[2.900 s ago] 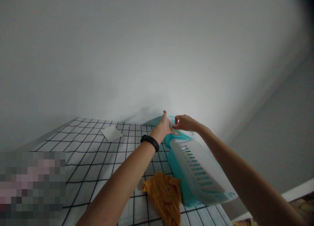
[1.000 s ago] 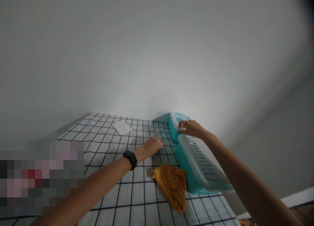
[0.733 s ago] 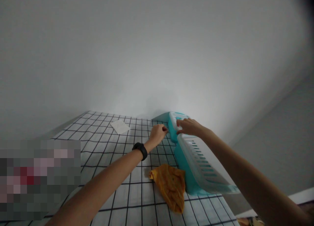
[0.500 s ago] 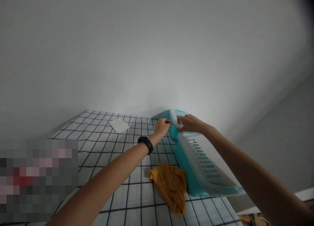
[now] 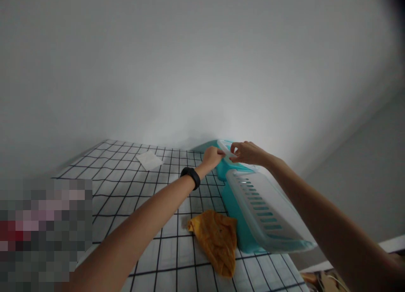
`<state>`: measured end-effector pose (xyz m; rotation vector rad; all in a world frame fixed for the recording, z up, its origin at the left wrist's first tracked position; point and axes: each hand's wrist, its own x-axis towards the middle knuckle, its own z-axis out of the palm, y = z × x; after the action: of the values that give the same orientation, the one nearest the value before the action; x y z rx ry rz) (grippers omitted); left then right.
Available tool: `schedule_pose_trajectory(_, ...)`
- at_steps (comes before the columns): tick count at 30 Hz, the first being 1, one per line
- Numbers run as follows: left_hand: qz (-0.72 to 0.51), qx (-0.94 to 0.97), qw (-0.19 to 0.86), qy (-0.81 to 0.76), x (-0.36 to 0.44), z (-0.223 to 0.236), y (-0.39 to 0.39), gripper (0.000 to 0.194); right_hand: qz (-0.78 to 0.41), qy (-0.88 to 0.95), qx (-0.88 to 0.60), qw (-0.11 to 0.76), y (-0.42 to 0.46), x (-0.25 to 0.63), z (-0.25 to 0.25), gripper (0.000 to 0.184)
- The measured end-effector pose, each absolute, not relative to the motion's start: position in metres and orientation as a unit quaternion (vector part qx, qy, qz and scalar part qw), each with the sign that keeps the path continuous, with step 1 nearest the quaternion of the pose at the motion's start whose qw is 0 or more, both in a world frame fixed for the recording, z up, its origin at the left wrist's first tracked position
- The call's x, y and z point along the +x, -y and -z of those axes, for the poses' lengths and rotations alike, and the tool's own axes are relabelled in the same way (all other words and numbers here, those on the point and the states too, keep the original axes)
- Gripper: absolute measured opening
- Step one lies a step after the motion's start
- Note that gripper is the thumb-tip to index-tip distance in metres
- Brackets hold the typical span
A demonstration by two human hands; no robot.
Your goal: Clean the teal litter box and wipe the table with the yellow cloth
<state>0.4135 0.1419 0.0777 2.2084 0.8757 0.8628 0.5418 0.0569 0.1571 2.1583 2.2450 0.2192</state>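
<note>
A teal plastic basket [image 5: 236, 228] with a translucent white slotted lid [image 5: 267, 214] lies along the right side of a checked tablecloth [image 5: 148, 190]. My left hand [image 5: 212, 156], with a black band on its wrist, is closed in a pinch on the near corner of the lid's far end. My right hand [image 5: 248, 152] grips the same far end of the lid from the other side, fingers curled over its edge. The lid's far end sits raised a little off the basket.
An orange cloth [image 5: 217, 241] lies crumpled against the basket's near left side. A white paper square [image 5: 148, 160] lies at the far part of the table. A plain wall rises right behind the table. A blurred patch covers the lower left.
My left hand rose from flat on the tablecloth to the lid's far end and pinched it. My right hand stayed on the lid, whose far end has lifted slightly.
</note>
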Motion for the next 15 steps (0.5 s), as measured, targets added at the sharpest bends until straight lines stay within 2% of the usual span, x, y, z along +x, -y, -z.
schedule_pose_trajectory(4, -0.292, 0.866, 0.231, -0.334, 0.395, -0.051, -0.156, 0.021, -0.071, -0.718, 0.692, 0.008, -0.056, 0.54, -0.158, 0.02)
schedule_pose_trajectory(9, -0.2, 0.935, 0.128, -0.265, 0.38, -0.013, -0.157, 0.012, -0.075, -0.718, 0.692, 0.014, -0.056, 0.538, -0.157, 0.022)
schedule_pose_trajectory(15, -0.14, 0.973, 0.03, -0.18, 0.383, -0.005, -0.157, 0.014, -0.098, -0.717, 0.689, 0.029, -0.056, 0.538, -0.154, 0.025)
